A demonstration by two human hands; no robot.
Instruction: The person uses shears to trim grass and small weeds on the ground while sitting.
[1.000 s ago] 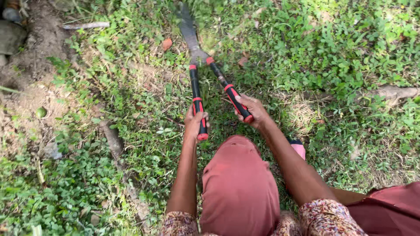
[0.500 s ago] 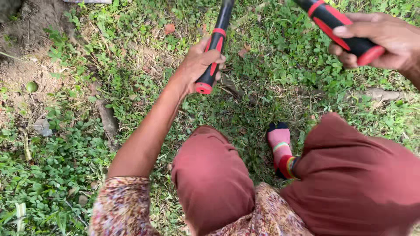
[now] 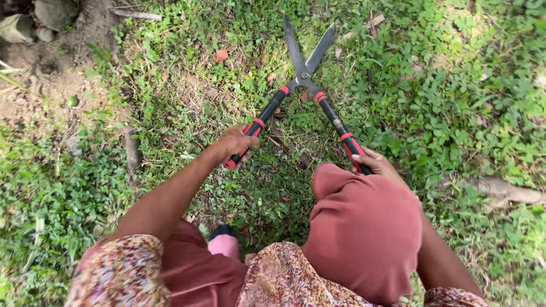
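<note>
Nearest the camera, a floral-patterned sleeve (image 3: 122,267) and a raised knee in rust-red cloth (image 3: 367,227) fill the lower edge; a pink sandalled foot (image 3: 223,243) rests on the grass between the legs. The left forearm extends diagonally up and to the right from the lower left, ending in the left hand (image 3: 236,143), whose fingers are wrapped tight around the red-and-black grip of one handle. The right forearm runs behind the knee; the right hand (image 3: 376,165) emerges just above it, fingers closed around the other grip, partly hidden by the cloth. Both hands hold the long-handled garden shears with black shafts, red collars and grey steel blades (image 3: 306,74). The handles diverge toward the person and meet at the pivot farther out; beyond it the two blades stand spread in a V, tips pointing away, low over the weedy green ground cover (image 3: 455,96). At far left lie a bare soil patch (image 3: 51,74) and grey stones (image 3: 54,12).
</note>
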